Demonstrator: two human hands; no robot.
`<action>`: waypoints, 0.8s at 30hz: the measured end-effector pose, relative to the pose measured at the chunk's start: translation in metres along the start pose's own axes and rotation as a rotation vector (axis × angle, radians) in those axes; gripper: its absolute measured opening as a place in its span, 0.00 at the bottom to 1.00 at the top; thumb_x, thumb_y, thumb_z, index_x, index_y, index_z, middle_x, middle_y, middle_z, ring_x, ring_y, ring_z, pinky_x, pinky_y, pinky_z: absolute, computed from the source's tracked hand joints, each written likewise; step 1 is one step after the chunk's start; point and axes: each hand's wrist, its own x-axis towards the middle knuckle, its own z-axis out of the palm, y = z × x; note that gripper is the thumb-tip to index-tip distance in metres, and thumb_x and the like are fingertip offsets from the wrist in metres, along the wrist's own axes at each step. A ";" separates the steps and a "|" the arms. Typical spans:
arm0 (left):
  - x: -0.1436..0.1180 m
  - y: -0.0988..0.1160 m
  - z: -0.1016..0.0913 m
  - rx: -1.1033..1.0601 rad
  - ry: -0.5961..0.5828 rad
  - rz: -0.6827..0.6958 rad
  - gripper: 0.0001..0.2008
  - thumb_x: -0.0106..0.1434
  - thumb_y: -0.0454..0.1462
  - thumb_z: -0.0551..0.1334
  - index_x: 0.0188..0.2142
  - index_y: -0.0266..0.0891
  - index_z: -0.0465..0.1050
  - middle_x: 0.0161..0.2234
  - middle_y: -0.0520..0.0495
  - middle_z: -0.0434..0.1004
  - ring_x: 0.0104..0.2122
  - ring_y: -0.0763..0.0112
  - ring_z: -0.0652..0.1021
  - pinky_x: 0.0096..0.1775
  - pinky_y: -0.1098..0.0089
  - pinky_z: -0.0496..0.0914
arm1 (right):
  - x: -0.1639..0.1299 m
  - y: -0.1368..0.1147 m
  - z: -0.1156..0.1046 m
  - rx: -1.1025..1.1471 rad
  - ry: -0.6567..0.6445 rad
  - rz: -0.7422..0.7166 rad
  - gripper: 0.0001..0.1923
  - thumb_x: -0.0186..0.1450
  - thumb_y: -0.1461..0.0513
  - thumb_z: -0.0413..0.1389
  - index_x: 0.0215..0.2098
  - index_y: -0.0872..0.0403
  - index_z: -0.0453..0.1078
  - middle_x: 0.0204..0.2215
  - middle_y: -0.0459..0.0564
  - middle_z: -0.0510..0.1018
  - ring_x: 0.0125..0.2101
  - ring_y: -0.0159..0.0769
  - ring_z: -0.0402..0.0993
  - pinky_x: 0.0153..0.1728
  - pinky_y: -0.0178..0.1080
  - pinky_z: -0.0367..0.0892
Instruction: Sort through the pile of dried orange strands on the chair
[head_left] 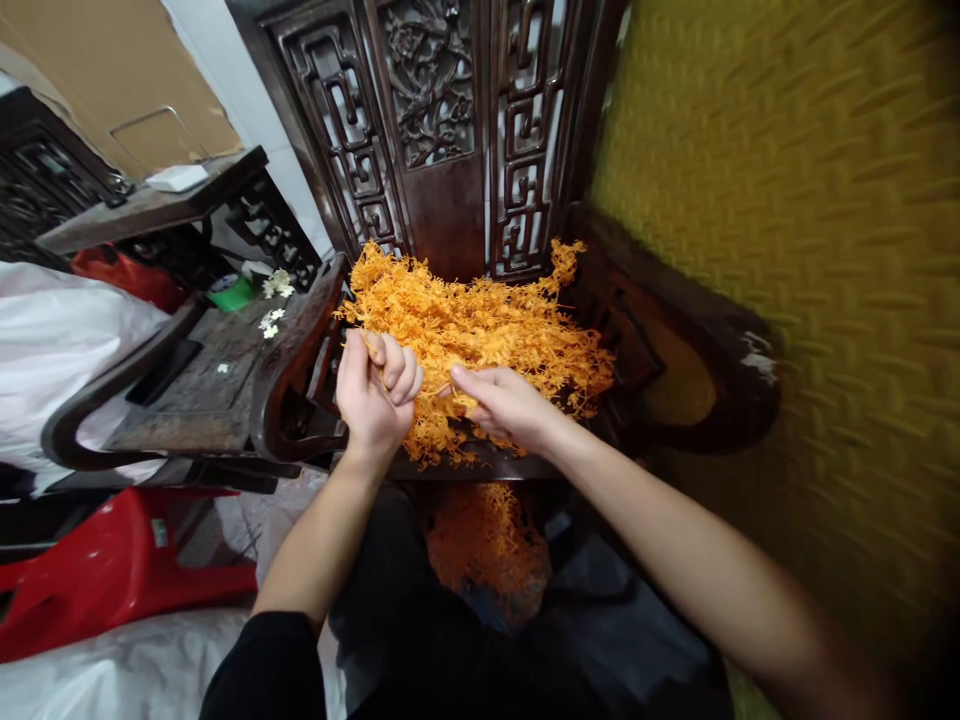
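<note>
A heap of orange artificial flower sprigs point(487, 320) lies on the seat of a dark carved wooden chair point(450, 130). At the heap's near left edge, my left hand point(375, 395) is closed around a thin orange sprig. My right hand point(502, 405) rests on the front of the heap, thumb and forefinger pinching a sprig that points toward the left hand. More orange sprigs point(484, 540) sit in a pile below the seat, between my knees.
A second dark chair point(202, 380) stands to the left with small white flowers point(271, 320) on it. A red plastic stool point(112, 570) lies lower left beside white plastic sheeting point(52, 340). A yellow textured wall point(810, 250) fills the right.
</note>
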 end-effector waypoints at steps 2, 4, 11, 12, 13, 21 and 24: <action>-0.009 0.000 0.002 0.066 -0.060 0.002 0.24 0.67 0.54 0.61 0.25 0.41 0.57 0.17 0.57 0.51 0.14 0.80 0.55 0.18 0.74 0.53 | 0.003 0.002 0.005 0.126 0.097 -0.091 0.25 0.59 0.40 0.63 0.28 0.52 0.71 0.10 0.33 0.47 0.11 0.22 0.40 0.12 0.31 0.38; -0.014 0.001 0.000 0.129 -0.145 -0.005 0.27 0.64 0.58 0.61 0.22 0.40 0.60 0.17 0.55 0.55 0.14 0.79 0.60 0.19 0.72 0.58 | 0.002 0.001 0.002 0.154 0.219 -0.201 0.21 0.60 0.44 0.66 0.31 0.52 0.72 0.12 0.34 0.49 0.12 0.23 0.42 0.12 0.31 0.41; -0.010 -0.002 -0.016 0.292 -0.314 -0.320 0.32 0.61 0.65 0.57 0.29 0.38 0.73 0.21 0.49 0.71 0.16 0.73 0.72 0.17 0.69 0.66 | -0.010 -0.010 -0.016 0.036 0.303 -0.349 0.19 0.65 0.46 0.62 0.28 0.51 0.72 0.16 0.39 0.56 0.15 0.25 0.50 0.14 0.32 0.48; -0.010 -0.005 -0.016 0.344 -0.282 -0.365 0.26 0.61 0.59 0.63 0.34 0.37 0.74 0.22 0.51 0.72 0.15 0.74 0.72 0.16 0.72 0.65 | -0.011 -0.010 -0.016 0.009 0.289 -0.365 0.19 0.65 0.47 0.62 0.28 0.52 0.72 0.16 0.39 0.58 0.16 0.25 0.51 0.15 0.32 0.50; -0.011 -0.007 -0.015 0.395 -0.268 -0.404 0.22 0.59 0.53 0.69 0.40 0.38 0.73 0.22 0.53 0.73 0.15 0.75 0.72 0.16 0.74 0.64 | -0.010 -0.011 -0.015 -0.015 0.275 -0.387 0.19 0.63 0.47 0.64 0.27 0.52 0.71 0.17 0.40 0.60 0.16 0.25 0.53 0.15 0.32 0.51; -0.017 -0.020 -0.009 0.489 -0.259 -0.405 0.24 0.51 0.45 0.77 0.39 0.35 0.72 0.16 0.56 0.71 0.13 0.75 0.71 0.18 0.74 0.69 | -0.005 -0.016 -0.006 0.089 0.223 -0.295 0.24 0.58 0.44 0.67 0.27 0.52 0.65 0.17 0.39 0.66 0.14 0.25 0.59 0.15 0.32 0.62; -0.013 -0.022 -0.010 0.438 -0.170 -0.357 0.22 0.53 0.46 0.75 0.40 0.35 0.74 0.18 0.56 0.71 0.13 0.77 0.70 0.17 0.74 0.68 | -0.005 -0.020 -0.008 0.301 0.173 -0.194 0.26 0.58 0.42 0.67 0.27 0.51 0.63 0.14 0.34 0.56 0.15 0.24 0.56 0.21 0.34 0.71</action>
